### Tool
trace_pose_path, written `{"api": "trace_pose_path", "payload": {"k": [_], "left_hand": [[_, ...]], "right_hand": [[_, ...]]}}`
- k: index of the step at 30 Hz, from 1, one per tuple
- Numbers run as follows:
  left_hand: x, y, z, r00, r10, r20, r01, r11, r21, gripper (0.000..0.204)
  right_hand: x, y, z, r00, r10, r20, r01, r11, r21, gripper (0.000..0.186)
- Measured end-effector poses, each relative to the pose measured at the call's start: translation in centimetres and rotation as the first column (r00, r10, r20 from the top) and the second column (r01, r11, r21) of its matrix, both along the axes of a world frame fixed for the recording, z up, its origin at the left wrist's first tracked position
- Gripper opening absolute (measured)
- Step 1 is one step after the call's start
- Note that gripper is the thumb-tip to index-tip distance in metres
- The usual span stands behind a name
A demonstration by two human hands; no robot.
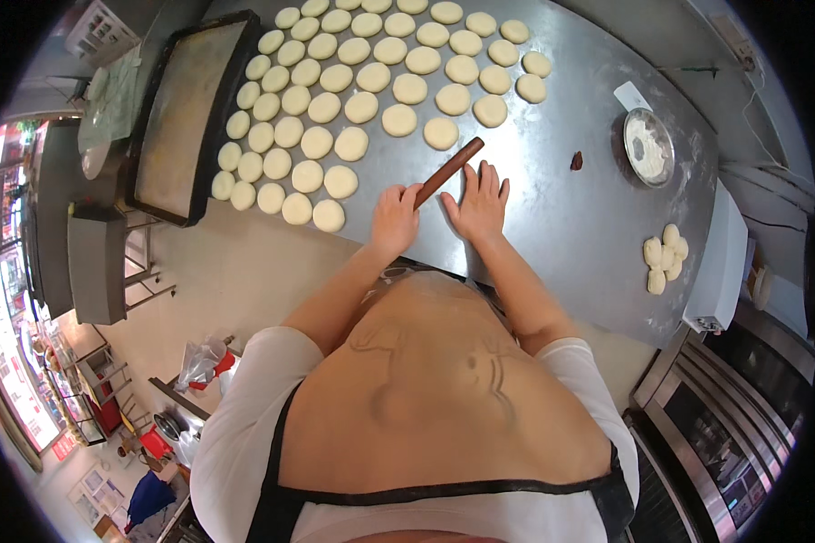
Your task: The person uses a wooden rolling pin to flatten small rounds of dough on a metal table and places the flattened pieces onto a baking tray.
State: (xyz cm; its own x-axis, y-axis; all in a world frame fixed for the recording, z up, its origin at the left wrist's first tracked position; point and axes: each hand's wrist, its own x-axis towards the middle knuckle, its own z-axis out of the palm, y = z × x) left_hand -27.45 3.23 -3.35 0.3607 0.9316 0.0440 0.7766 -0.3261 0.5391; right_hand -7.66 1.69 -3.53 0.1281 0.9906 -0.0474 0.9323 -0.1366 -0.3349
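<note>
My left hand (pixel 395 220) is closed around one end of a brown wooden rolling pin (pixel 451 170). The pin slants up and to the right over the metal table (pixel 552 217). Just right of it, my right hand (pixel 480 206) lies flat on the tabletop with fingers spread, holding nothing. Ahead and to the left, many flat round dough pieces (pixel 361 107) are laid out in rows. A small cluster of dough lumps (pixel 666 256) sits near the table's right side. A small dark reddish-brown piece (pixel 577 161) lies beyond my right hand.
A metal bowl of white flour (pixel 648 148) stands at the right, with a white scraper-like piece (pixel 631 96) beside it. A large black-rimmed baking tray (pixel 193 118) is left of the table. Steel oven-like doors (pixel 715 425) are at the lower right.
</note>
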Motion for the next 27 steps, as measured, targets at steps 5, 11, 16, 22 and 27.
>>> {"api": "trace_pose_path", "payload": {"k": [5,11,16,22,27], "left_hand": [[1.0,1.1,-1.4,0.998,-0.007,0.065,0.012,0.997,-0.075,0.045],[2.9,2.0,1.5,0.917,-0.398,0.039,0.398,0.917,0.007,0.041],[4.8,1.1,2.4,0.819,-0.529,-0.223,0.551,0.833,0.048,0.063],[10.9,9.9,1.4,0.859,-0.322,-0.398,0.442,0.859,0.258,0.078],[4.8,1.8,1.0,0.759,-0.517,-0.396,0.559,0.829,-0.011,0.084]], "right_hand": [[0.1,0.4,-0.9,0.996,-0.080,-0.040,0.083,0.993,0.085,0.079],[2.2,-3.0,-0.4,0.995,-0.089,-0.053,0.101,0.948,0.303,0.039],[4.3,-9.5,-0.9,0.943,-0.333,0.007,0.329,0.935,0.135,0.029],[10.1,1.1,-0.2,0.946,-0.320,0.059,0.285,0.904,0.319,0.036],[6.0,-8.5,-1.5,0.987,-0.151,0.051,0.136,0.965,0.224,0.059]]}}
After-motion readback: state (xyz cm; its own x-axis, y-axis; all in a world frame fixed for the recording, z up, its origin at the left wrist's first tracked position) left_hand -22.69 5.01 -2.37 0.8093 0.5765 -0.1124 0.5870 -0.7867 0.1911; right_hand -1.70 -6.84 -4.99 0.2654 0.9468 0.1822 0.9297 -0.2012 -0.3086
